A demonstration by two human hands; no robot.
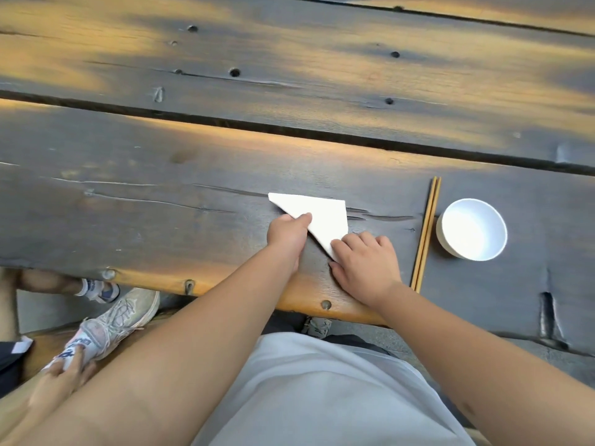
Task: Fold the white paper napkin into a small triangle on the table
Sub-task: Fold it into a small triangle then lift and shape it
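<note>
Napkin (322, 217) corner under right hand (363, 265)

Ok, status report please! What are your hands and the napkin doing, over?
Left hand and right hand both pressing the napkin. Napkin already a triangle, flat on the table. Chopsticks and bowl off to the right, not in the way.
</note>
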